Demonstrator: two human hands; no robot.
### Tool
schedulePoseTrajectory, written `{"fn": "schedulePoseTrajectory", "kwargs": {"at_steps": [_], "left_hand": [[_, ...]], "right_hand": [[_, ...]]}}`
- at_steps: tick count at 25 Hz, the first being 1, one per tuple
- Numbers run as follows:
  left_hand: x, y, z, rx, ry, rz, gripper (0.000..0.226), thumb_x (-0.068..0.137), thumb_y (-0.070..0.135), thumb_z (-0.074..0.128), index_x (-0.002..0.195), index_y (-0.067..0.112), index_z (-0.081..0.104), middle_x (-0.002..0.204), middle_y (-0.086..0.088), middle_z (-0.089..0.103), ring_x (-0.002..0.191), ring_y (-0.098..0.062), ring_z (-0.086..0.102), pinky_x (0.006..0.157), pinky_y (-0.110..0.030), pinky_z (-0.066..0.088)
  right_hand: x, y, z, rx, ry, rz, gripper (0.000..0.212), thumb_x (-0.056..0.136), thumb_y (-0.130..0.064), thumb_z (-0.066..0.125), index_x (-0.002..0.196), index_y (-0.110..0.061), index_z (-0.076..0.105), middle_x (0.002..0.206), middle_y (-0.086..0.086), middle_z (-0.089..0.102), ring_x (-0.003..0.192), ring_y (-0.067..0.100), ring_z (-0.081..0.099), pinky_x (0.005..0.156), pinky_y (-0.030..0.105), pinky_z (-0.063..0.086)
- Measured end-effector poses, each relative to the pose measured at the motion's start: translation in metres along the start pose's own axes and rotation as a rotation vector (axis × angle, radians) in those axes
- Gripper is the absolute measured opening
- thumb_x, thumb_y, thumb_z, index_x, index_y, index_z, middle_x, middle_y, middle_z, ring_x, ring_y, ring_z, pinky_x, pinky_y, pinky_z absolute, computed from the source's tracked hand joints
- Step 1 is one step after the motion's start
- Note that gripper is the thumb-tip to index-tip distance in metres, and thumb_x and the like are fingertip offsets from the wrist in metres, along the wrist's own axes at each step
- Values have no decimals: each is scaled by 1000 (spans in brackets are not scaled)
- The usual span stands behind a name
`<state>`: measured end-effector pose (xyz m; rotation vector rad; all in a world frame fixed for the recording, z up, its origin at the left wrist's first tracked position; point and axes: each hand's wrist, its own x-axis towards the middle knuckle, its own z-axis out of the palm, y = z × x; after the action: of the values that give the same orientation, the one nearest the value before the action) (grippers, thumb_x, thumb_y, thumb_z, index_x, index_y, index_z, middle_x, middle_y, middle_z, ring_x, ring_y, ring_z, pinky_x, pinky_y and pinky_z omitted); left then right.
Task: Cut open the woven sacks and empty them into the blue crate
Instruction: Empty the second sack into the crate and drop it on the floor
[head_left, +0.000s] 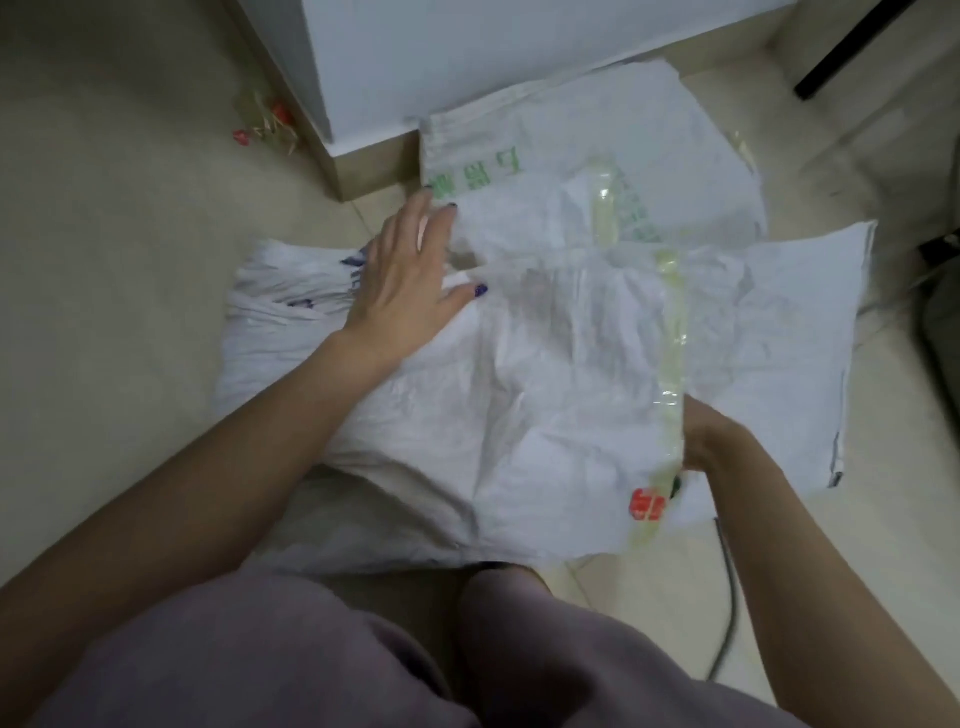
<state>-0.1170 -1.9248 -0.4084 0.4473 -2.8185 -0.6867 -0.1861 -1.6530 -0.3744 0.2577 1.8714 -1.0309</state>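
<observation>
Beneath the left hand (405, 280) lies the sack (545, 389) — right hand (711, 441) gripping its edge.

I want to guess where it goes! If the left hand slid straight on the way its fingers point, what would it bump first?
Probably the sack with green print: the left hand lies flat on the near sack, fingers pointing away from the person, their tips seemingly already at its edge.

Our left hand (410, 270) flat and palm down, fingers straight and spread, thumb out to the right, bare forearm reaching forward from lower left, our right hand (709, 436) nearer us at right, fingers hidden.
</observation>
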Motion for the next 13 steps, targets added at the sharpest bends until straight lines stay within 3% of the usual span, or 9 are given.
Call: {"fn": "schedulePoseTrajectory", "kwargs": {"at_steps": [1, 3, 5, 6, 8, 11, 13], "left_hand": [[5, 2, 8, 55, -104, -3, 68, 87, 43, 56, 144, 15, 30, 150, -13, 27, 134, -31, 30, 107, -47, 26], [9, 0, 27, 138, -233, -23, 61, 92, 44, 50, 145, 23, 28, 148, -8, 32, 133, -28, 31, 103, -43, 23], [10, -4, 41, 184, -232, -31, 48, 94, 41, 46, 140, 26, 38, 136, -7, 45, 125, -29, 38, 97, -40, 25], [10, -6, 47, 196, -214, -41, 44, 95, 39, 45, 137, 27, 41, 132, -7, 48, 122, -30, 40, 96, -40, 26], [14, -7, 54, 211, -211, -53, 40, 95, 36, 46, 134, 27, 46, 126, -9, 52, 120, -31, 42, 94, -40, 27], [14, -7, 54, 166, -233, -48, 42, 94, 33, 48, 135, 25, 46, 126, -10, 52, 122, -29, 42, 95, -38, 25], [8, -12, 39, 111, -185, -16, 47, 92, 32, 53, 137, 21, 44, 132, -8, 50, 126, -26, 40, 97, -36, 23]], "right_hand": [[0, 3, 0, 13, 48, -21, 20, 94, 3, 47, 78, -5, 56, 54, 4, 57, 40, 9, 55, 39, 20, 44], [2, 7, -8, 227, 282, -125, 7, 88, -3, 59, 82, -7, 61, 51, 1, 56, 40, 12, 49, 39, 19, 41], [-10, -5, -20, 438, 629, -394, 10, 83, -3, 64, 83, -13, 65, 56, -4, 63, 40, 11, 42, 41, 18, 38], [-19, -13, -22, 479, 659, -539, 13, 82, -2, 64, 83, -15, 66, 64, -2, 66, 40, 10, 40, 42, 19, 37], [-37, -28, -11, 441, 404, -661, 14, 83, -2, 63, 88, -14, 67, 78, 4, 69, 40, 10, 42, 41, 19, 34], [-24, -12, 27, 109, -130, -294, 22, 85, -5, 62, 106, -10, 65, 100, 4, 72, 56, 16, 65, 44, 22, 48], [-2, 13, 51, -34, -147, -69, 28, 86, -2, 64, 113, -3, 62, 95, 9, 69, 67, 19, 68, 63, 34, 58]]}}
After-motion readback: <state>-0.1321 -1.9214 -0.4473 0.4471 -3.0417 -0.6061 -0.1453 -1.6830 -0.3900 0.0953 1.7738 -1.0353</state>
